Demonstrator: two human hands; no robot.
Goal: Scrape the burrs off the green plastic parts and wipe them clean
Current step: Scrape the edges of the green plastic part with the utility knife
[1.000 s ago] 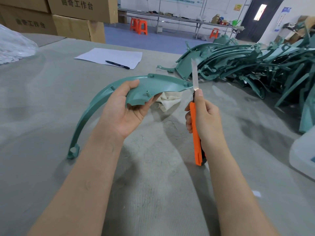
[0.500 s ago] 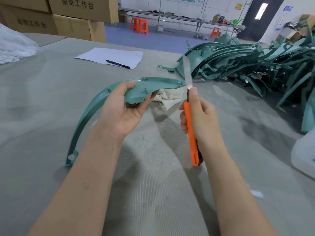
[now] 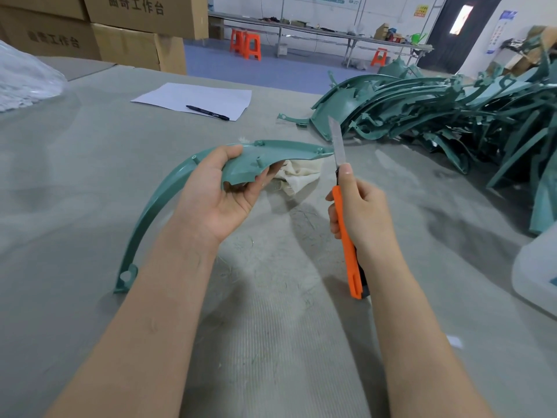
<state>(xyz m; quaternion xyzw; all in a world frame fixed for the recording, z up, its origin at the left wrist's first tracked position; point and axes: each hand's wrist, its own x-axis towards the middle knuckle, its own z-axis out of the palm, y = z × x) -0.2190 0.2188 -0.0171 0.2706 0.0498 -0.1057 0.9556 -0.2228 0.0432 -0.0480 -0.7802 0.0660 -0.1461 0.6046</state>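
Nearest the viewer, two bare forearms reach forward over a grey table (image 3: 75, 182). The right hand (image 3: 366, 217) has its fingers curled around the orange handle of a knife (image 3: 346, 233), with the thumb laid up along the handle toward the blade. The metal blade points up and away, and its edge sits at the right tip of a curved green plastic part (image 3: 271, 152); whether blade and plastic actually touch cannot be told. The left hand (image 3: 220, 188) grips the wide section of this part, thumb on the near edge and fingers wrapped over the far edge, palm turned upward. The part's thin arm sweeps down to the left and ends in a small ringed lug near the table surface. Just behind the held part, a crumpled pale cloth (image 3: 298, 176) lies on the table. At the right edge stands a translucent plastic container (image 3: 536, 276). Farther back, a sheet of paper (image 3: 196, 96) carries a black pen (image 3: 208, 112). To the right lies a heap of green parts (image 3: 437, 113). At the far left are stacked cardboard boxes (image 3: 135, 25). Orange stools (image 3: 245, 43) stand on the blue floor beyond.
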